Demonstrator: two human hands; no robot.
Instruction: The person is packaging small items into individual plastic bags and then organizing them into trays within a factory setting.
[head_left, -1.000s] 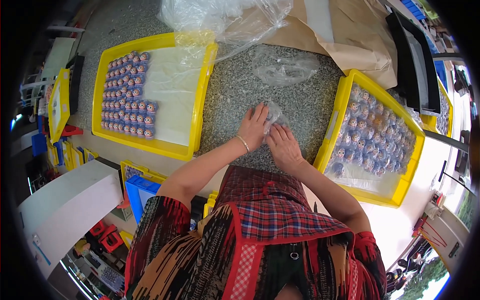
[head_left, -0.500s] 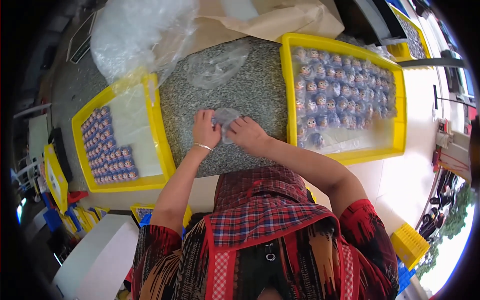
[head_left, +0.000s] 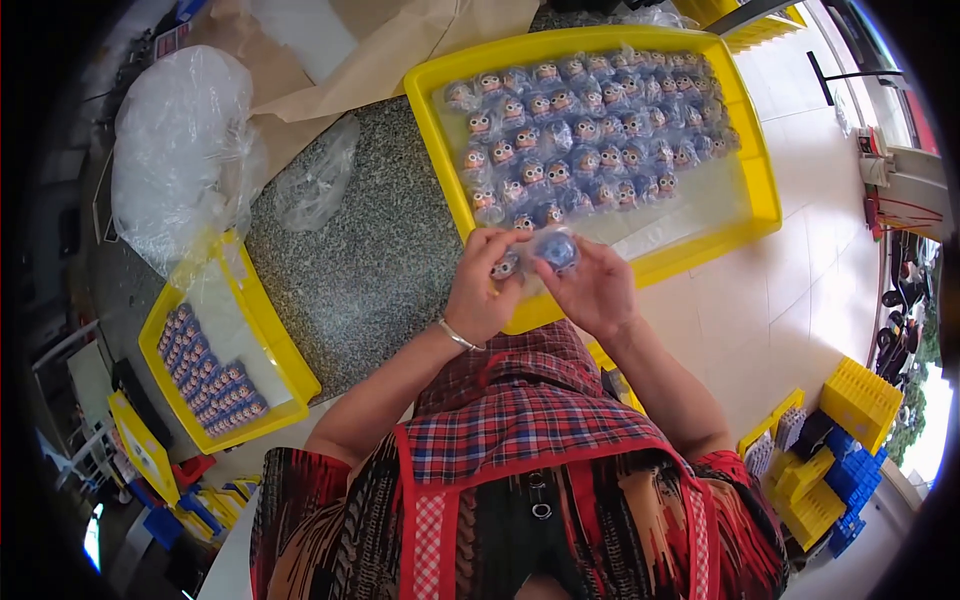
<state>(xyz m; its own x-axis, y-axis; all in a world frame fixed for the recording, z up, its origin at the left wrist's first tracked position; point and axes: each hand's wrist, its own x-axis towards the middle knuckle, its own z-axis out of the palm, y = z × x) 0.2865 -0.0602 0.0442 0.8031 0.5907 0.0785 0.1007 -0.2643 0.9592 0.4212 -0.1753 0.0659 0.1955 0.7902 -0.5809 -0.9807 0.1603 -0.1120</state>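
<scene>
Plastic-wrapped figure [head_left: 557,250] pinched in right grip [head_left: 600,290]; left grip [head_left: 482,285] holding second figure [head_left: 504,265].

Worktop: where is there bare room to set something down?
Widest patch: speckled worktop between the left yellow tray and right yellow tray, nearer than the crumpled clear plastic. A smaller strip of bare liner runs along the right tray's near side. Crowded: that tray's far side, with wrapped figures.
</scene>
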